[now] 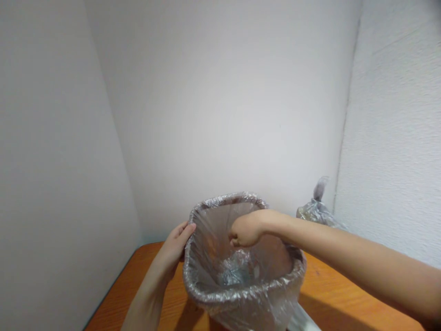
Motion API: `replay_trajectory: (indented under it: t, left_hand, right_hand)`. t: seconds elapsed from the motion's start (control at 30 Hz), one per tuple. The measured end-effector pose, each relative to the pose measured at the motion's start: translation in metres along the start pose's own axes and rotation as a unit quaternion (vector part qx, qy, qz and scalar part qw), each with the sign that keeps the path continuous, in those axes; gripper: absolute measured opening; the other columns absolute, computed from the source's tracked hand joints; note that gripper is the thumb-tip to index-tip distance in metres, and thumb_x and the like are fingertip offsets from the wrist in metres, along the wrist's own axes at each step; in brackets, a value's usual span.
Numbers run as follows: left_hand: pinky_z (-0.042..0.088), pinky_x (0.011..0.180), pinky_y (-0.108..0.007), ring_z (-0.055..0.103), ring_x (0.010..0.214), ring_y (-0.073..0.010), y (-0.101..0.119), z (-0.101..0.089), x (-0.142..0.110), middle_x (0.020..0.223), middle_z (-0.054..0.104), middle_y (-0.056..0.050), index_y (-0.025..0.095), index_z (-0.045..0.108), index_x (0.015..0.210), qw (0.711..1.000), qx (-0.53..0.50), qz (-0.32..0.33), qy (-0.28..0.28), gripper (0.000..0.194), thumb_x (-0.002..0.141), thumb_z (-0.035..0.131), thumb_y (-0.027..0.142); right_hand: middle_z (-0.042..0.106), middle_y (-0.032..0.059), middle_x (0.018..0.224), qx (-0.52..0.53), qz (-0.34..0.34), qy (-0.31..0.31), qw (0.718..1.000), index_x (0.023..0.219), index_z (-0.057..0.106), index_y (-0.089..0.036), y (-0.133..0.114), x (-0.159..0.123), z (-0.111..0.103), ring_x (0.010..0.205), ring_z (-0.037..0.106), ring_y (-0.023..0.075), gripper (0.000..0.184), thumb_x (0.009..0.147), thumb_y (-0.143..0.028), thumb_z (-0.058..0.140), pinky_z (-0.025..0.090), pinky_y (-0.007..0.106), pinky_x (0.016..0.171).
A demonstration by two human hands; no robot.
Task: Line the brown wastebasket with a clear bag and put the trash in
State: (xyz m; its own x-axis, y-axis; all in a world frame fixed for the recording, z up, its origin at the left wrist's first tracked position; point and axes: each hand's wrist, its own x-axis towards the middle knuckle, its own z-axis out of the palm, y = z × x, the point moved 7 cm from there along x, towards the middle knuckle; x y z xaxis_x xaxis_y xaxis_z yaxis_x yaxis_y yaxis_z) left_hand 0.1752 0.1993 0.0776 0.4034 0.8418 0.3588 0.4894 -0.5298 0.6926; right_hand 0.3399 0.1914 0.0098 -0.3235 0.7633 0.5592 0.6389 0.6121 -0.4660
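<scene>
A trash can point(292, 278) stands before me, its rim wrapped by a clear plastic bag point(220, 296) that lines the inside and hangs over the outside. My left hand point(179, 241) grips the left side of the rim, with the thumb on top of the film and the other fingers mostly hidden outside. Inside the mouth of the can, my right hand point(247, 230) is closed in a fist above the bottom. Whether it holds anything is hidden. Crumpled, shiny film shows below the fist at the bottom.
The can rests on an orange-brown wooden table point(339, 287). Behind my right forearm, a knotted plastic bag point(315, 209) with contents I cannot make out stands near the corner. White walls point(220, 101) close in the back and both sides.
</scene>
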Motion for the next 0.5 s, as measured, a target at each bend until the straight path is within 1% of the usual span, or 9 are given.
replay_trajectory:
  t: [0.07,0.1,0.13,0.2,0.27,0.33,0.4,0.43,0.5]
  left_hand:
    - [0.047,0.058,-0.023,0.063,0.061,-0.0154,-0.001,0.001,0.012,0.065,0.067,0.001,0.016,0.068,0.099,1.0,0.012,-0.002,-0.014,0.049,0.072,0.071,0.057]
    - [0.047,0.058,-0.023,0.063,0.062,-0.0158,-0.001,0.002,0.018,0.067,0.068,0.0,0.015,0.069,0.096,1.0,0.017,-0.005,-0.02,0.049,0.071,0.071,0.057]
    - [0.046,0.058,-0.023,0.064,0.063,-0.0161,-0.001,0.002,0.025,0.069,0.069,-0.001,0.015,0.069,0.093,1.0,0.02,-0.008,-0.023,0.048,0.07,0.072,0.057]
    - [0.046,0.058,-0.023,0.063,0.064,-0.0161,-0.002,0.003,0.039,0.071,0.07,-0.002,0.015,0.069,0.087,0.999,0.023,-0.015,-0.026,0.046,0.068,0.074,0.056]
    - [0.045,0.059,-0.023,0.063,0.065,-0.0164,-0.003,0.004,0.05,0.07,0.069,-0.002,0.015,0.068,0.082,0.999,0.029,-0.02,-0.03,0.044,0.066,0.075,0.055]
    - [0.045,0.059,-0.024,0.063,0.066,-0.0173,-0.004,0.004,0.058,0.066,0.068,-0.002,0.015,0.068,0.078,0.998,0.036,-0.026,-0.034,0.043,0.065,0.076,0.055]
    - [0.044,0.058,-0.025,0.062,0.065,-0.0181,-0.004,0.004,0.062,0.06,0.065,-0.001,0.015,0.066,0.075,0.998,0.043,-0.031,-0.036,0.044,0.064,0.076,0.057]
    - [0.043,0.058,-0.025,0.061,0.064,-0.0181,-0.004,0.003,0.062,0.058,0.063,0.0,0.016,0.065,0.073,0.998,0.046,-0.033,-0.035,0.045,0.064,0.075,0.059]
    - [0.04,0.054,-0.025,0.059,0.06,-0.0178,-0.004,-0.001,0.061,0.051,0.058,0.001,0.016,0.063,0.07,0.998,0.052,-0.034,-0.032,0.051,0.065,0.073,0.066]
  right_hand:
    - [0.06,-0.0009,0.05,-0.035,0.012,-0.069,0.997,0.049,0.064,-0.018,0.007,-0.008,0.006,0.055,0.062,0.0179,0.021,0.061,-0.011,0.08,0.053,0.035,0.069]
    - [0.059,-0.0003,0.048,-0.047,0.017,-0.089,0.995,0.048,0.064,-0.019,0.01,-0.013,0.006,0.053,0.062,0.0189,0.022,0.059,-0.009,0.08,0.053,0.036,0.067]
    - [0.061,0.0012,0.05,-0.054,0.018,-0.097,0.994,0.05,0.066,-0.019,0.012,-0.018,0.003,0.054,0.063,0.0203,0.019,0.061,-0.011,0.079,0.053,0.037,0.067]
    - [0.07,0.0063,0.066,-0.059,0.005,-0.081,0.995,0.067,0.074,-0.018,0.012,-0.031,-0.009,0.065,0.067,0.0235,0.009,0.075,-0.023,0.073,0.053,0.039,0.071]
    - [0.075,0.0095,0.093,-0.05,-0.022,-0.031,0.998,0.095,0.075,-0.018,0.007,-0.047,-0.027,0.084,0.068,0.0246,0.026,0.092,-0.034,0.055,0.052,0.039,0.082]
    - [0.072,0.0087,0.111,-0.013,-0.056,0.051,0.997,0.114,0.069,-0.02,0.002,-0.067,-0.046,0.099,0.066,0.0234,0.036,0.099,-0.04,0.043,0.049,0.038,0.091]
    - [0.069,0.0073,0.118,0.04,-0.084,0.148,0.985,0.12,0.065,-0.021,0.002,-0.09,-0.06,0.108,0.063,0.0225,0.039,0.1,-0.045,0.041,0.047,0.038,0.098]
    - [0.068,0.0073,0.121,0.064,-0.094,0.197,0.974,0.121,0.064,-0.022,0.004,-0.102,-0.062,0.112,0.061,0.0228,0.039,0.099,-0.047,0.043,0.045,0.039,0.101]
    - [0.062,0.0078,0.129,0.1,-0.095,0.288,0.948,0.125,0.06,-0.024,0.017,-0.126,-0.057,0.121,0.055,0.0236,0.039,0.098,-0.048,0.046,0.041,0.042,0.108]
